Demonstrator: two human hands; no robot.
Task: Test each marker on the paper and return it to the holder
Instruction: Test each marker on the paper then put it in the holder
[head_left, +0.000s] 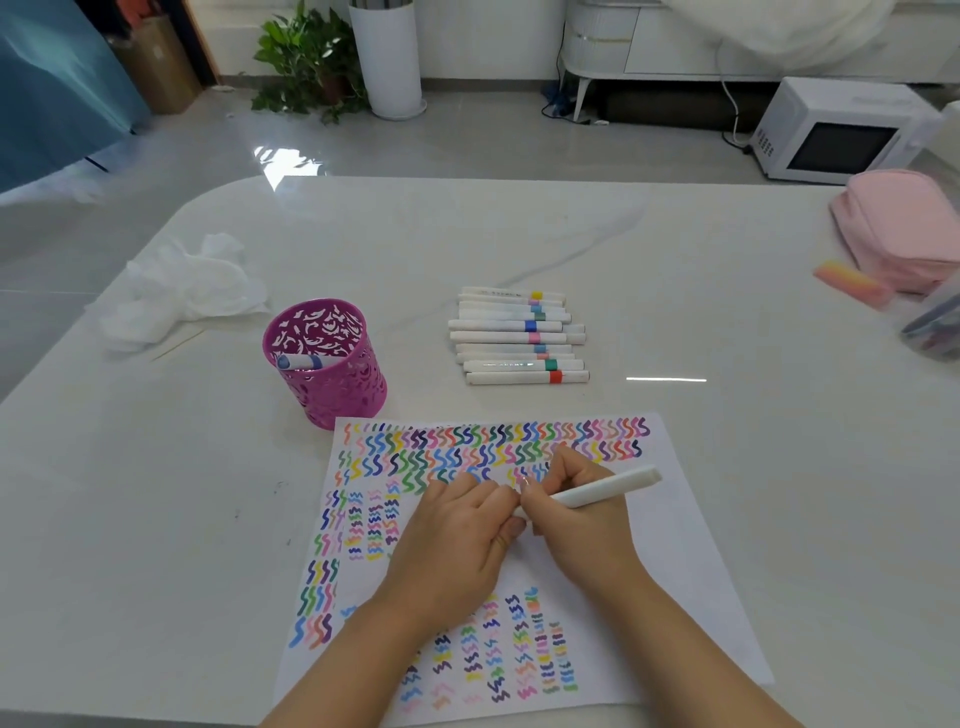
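Observation:
A white sheet of paper (670, 561) covered in coloured squiggles lies in front of me. Above its middle my right hand (576, 512) grips a white marker (608, 487), barrel pointing up and right. My left hand (457, 535) meets it at the marker's near end, fingers closed on that end; the cap and tip are hidden between my hands. A purple perforated holder (327, 384) stands left of the paper with one blue-capped marker (301, 361) inside. Several white markers (514, 336) with coloured bands lie in a row behind the paper.
Crumpled white tissue (182, 286) lies at the table's far left. A pink pouch (904, 228), an orange-pink eraser (847, 280) and a clear container (935, 322) sit at the right edge. The table's front edge runs just below the paper.

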